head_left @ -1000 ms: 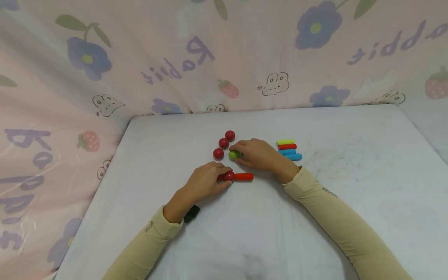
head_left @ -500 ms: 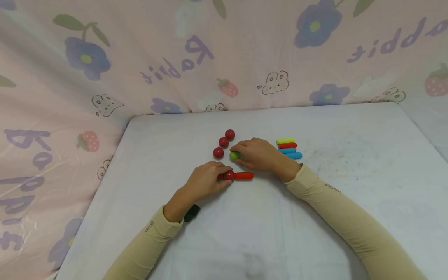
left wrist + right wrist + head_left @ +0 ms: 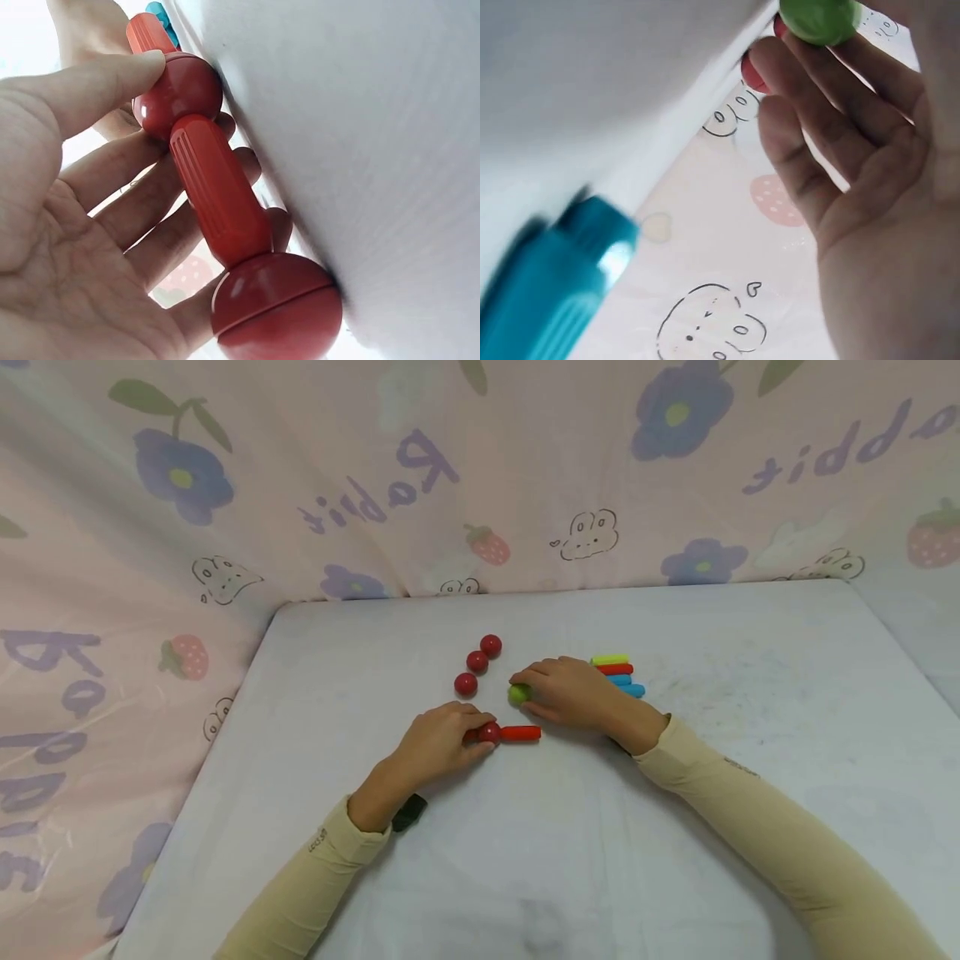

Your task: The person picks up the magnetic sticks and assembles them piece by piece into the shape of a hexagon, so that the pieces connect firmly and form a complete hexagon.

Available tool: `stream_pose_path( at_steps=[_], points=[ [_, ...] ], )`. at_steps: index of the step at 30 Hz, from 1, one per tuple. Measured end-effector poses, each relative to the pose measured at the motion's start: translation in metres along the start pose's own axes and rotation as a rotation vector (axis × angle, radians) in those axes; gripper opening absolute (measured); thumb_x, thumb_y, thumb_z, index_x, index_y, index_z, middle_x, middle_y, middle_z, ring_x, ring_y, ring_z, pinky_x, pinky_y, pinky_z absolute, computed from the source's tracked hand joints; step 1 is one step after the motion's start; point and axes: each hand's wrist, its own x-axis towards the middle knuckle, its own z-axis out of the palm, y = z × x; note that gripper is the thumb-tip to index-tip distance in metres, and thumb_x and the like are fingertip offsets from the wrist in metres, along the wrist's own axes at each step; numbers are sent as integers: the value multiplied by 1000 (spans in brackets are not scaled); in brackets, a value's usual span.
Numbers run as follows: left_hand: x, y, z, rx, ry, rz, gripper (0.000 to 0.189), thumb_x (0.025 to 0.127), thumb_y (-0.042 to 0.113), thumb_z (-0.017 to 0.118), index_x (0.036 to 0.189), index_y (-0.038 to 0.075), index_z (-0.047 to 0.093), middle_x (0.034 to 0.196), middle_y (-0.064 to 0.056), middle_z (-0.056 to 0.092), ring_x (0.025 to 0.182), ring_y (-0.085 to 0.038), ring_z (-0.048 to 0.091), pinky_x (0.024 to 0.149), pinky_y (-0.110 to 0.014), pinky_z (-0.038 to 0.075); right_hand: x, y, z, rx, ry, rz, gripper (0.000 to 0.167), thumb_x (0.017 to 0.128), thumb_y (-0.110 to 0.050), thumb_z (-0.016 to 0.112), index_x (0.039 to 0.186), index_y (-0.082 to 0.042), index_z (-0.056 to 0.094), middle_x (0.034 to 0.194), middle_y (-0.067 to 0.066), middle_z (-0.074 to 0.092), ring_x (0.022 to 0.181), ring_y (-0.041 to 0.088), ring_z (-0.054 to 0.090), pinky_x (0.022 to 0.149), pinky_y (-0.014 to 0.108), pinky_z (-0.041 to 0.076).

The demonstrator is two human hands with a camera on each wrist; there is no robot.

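My left hand (image 3: pixel 438 743) pinches a red ball (image 3: pixel 489 732) between thumb and fingers. A red stick (image 3: pixel 521 733) extends from that ball to the right. In the left wrist view, a second ridged red stick (image 3: pixel 217 191) joins the pinched ball to another red ball (image 3: pixel 277 311), which the hand hides in the head view. Farther back, my right hand (image 3: pixel 573 693) holds a green ball (image 3: pixel 519 695) at its fingertips, close over the white table. The right wrist view catches the green ball (image 3: pixel 821 19) only at its top edge.
Three loose red balls (image 3: pixel 477 662) lie in a slanted row behind the hands. Right of them are a yellow stick (image 3: pixel 610 660), a red stick (image 3: pixel 617 669) and blue sticks (image 3: pixel 632 691), partly behind the right hand. A printed curtain (image 3: pixel 525 468) borders the table's back edge.
My right hand has shifted a little to the right with the green ball, away from the loose red balls. The left hand keeps its hold on the red ball.
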Motion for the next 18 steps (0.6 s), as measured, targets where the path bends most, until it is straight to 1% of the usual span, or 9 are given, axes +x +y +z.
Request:
stream_pose_path(
  at_steps=[9, 13, 18],
  points=[
    [0, 1, -1, -3, -11, -10, 36, 88, 28, 77, 122, 17, 72, 112, -1, 72, 101, -18, 64, 83, -35, 57, -34, 11, -7, 11, 73, 23, 40, 91, -31, 71, 125, -12, 65, 118, 4, 72, 111, 22, 67, 97, 41, 53],
    [-1, 1, -2, -12, -12, -13, 36, 88, 27, 77, 122, 16, 72, 112, -1, 72, 101, -18, 64, 83, -35, 57, -43, 12, -9, 21, 80, 44, 40, 90, -32, 72, 125, -13, 66, 117, 2, 72, 110, 21, 68, 95, 40, 55],
    [-2, 1, -2, -19, -11, -15, 36, 88, 27, 77, 122, 16, 72, 112, -2, 72, 100, -18, 64, 83, -35, 56, -49, 10, -10, 67, 82, 58, 43, 88, -31, 75, 126, -12, 66, 116, 2, 72, 108, 21, 68, 93, 42, 55]
  ],
)
